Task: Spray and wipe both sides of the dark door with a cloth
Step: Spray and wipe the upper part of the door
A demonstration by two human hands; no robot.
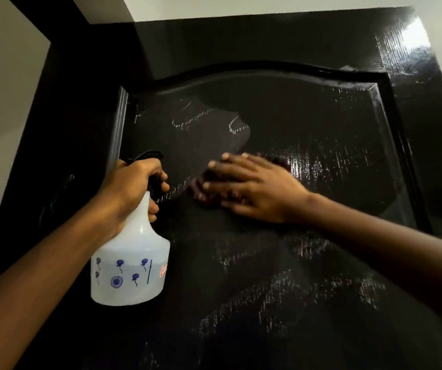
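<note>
across the middle of the door's [308, 124] raised panel, the right hand [254, 188] lies flat on a dark reddish cloth [197, 192], its grip spread, with straight fingers pressing the cloth against the glossy black face. the cloth shows mostly past the fingertips, toward the panel's left edge. the hand is blurred.

the left hand [131, 188] holds a white spray bottle [131, 263] by the neck, its grip curled round it below the black trigger head. the bottle hangs upright in front of the panel's left moulding, near the cloth but apart from it; whether it touches the door i cannot tell.

an arched moulding [241, 66] frames the panel at the top and runs down both sides. between the right hand and the right moulding the panel lies open, and more open panel rises above the hand to the arch. wet streaks glint there and below the arms. the door's top right corner catches glare. beyond the door's left edge stands a pale wall [6, 102].
</note>
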